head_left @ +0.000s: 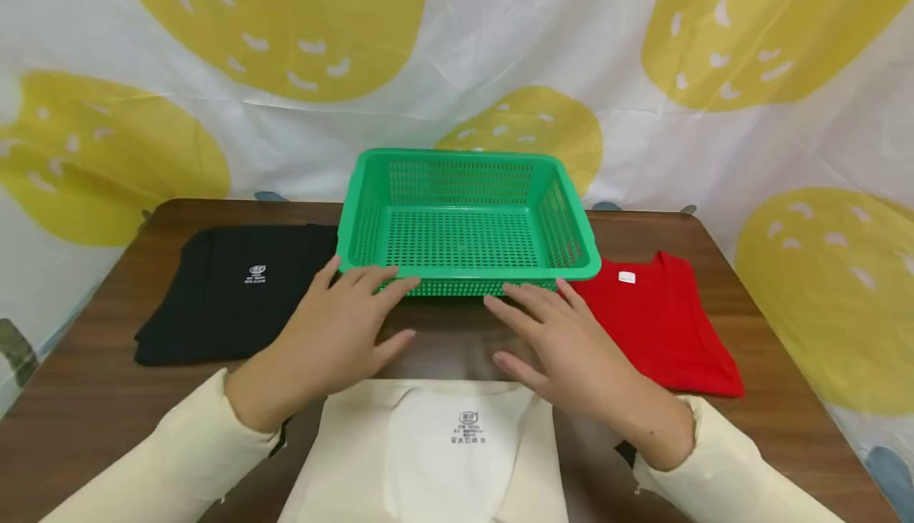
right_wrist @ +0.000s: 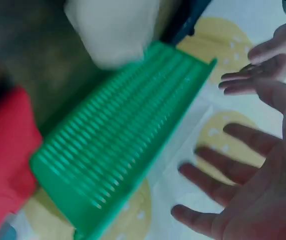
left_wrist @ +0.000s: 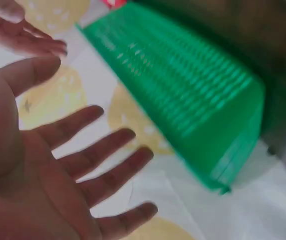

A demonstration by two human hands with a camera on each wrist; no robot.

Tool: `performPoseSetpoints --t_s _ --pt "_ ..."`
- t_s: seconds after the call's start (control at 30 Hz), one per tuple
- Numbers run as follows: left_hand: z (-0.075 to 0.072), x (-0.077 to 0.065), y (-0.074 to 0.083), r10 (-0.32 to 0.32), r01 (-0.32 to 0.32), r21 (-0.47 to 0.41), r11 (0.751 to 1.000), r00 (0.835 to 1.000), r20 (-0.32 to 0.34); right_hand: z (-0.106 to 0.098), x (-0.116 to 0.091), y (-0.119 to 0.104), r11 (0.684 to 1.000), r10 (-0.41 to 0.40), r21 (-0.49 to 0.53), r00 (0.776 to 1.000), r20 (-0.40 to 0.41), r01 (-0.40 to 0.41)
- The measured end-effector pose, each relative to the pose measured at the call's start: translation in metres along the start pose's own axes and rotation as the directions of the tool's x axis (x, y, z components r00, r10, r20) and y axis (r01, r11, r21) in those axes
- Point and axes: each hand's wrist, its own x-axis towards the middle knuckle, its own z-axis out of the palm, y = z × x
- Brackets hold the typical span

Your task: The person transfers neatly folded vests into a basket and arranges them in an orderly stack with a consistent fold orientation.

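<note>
A green plastic basket (head_left: pixel 457 273) with slotted walls stands at the back middle of the table, its inside bare. My left hand (head_left: pixel 332 336) is at its near left side, fingers spread and holding nothing; in the left wrist view the left palm (left_wrist: pixel 37 180) faces the camera. On the other side my right hand (head_left: pixel 571 352) hovers by the near right rim, fingers apart and grasping nothing. Whether fingertips touch the rim, I cannot tell. Below the hands lies a folded cream top (head_left: pixel 350 451) with a printed white neck lining.
A folded black garment (head_left: pixel 228 301) with a small white print lies left of the basket. To the right is a folded red top (head_left: pixel 664 332) with a white label. Behind the brown wooden table (head_left: pixel 778 420) hangs a white cloth (head_left: pixel 286 142) with yellow shapes.
</note>
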Motion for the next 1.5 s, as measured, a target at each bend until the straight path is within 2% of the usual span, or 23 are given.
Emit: performPoseSetpoints --t_s 0.1,0.23,0.4,0.47,0.7,0.83,1.0,1.23,1.3,1.37,1.5 --pt "0.013 -0.016 -0.002 0.052 -0.052 -0.036 0.998 0.998 0.025 0.011 -0.012 0.003 0.999 -0.051 0.010 0.998 0.043 0.051" --pt "0.029 -0.031 -0.009 0.067 -0.060 -0.075 0.995 0.993 0.099 0.024 -0.024 0.014 0.996 -0.074 0.057 0.984 0.161 0.066" --pt "0.042 -0.032 -0.018 0.075 -0.053 -0.112 0.992 0.978 0.197 0.032 -0.027 0.031 0.988 -0.059 0.154 0.947 0.315 0.011" --pt "0.046 -0.031 -0.020 0.075 -0.044 -0.139 0.989 0.971 0.228 0.035 -0.025 0.034 0.983 -0.051 0.182 0.936 0.348 -0.014" --pt "0.056 -0.031 -0.025 0.051 0.004 -0.196 0.981 0.961 0.272 0.047 -0.014 0.034 0.969 -0.062 0.244 0.920 0.387 -0.037" --pt "0.060 -0.030 -0.025 0.044 0.016 -0.199 0.980 0.956 0.291 0.049 -0.010 0.032 0.968 -0.027 0.239 0.907 0.420 -0.082" --pt "0.063 -0.027 -0.020 0.045 0.021 -0.203 0.979 0.948 0.316 0.051 -0.012 0.035 0.960 -0.002 0.253 0.905 0.426 -0.117" --pt "0.067 -0.025 -0.019 0.018 0.057 -0.182 0.982 0.923 0.384 0.062 -0.022 0.034 0.920 0.124 0.281 0.882 0.454 -0.274" --pt "0.069 -0.024 -0.023 0.004 0.062 -0.158 0.986 0.921 0.389 0.064 -0.023 0.034 0.907 0.146 0.298 0.886 0.440 -0.298" --pt "0.071 -0.024 -0.027 -0.021 0.087 -0.151 0.985 0.920 0.392 0.067 -0.023 0.034 0.899 0.145 0.326 0.900 0.410 -0.293" --pt "0.074 -0.028 -0.036 -0.068 0.160 -0.200 0.967 0.913 0.403 0.072 -0.023 0.034 0.868 0.142 0.400 0.919 0.368 -0.294"
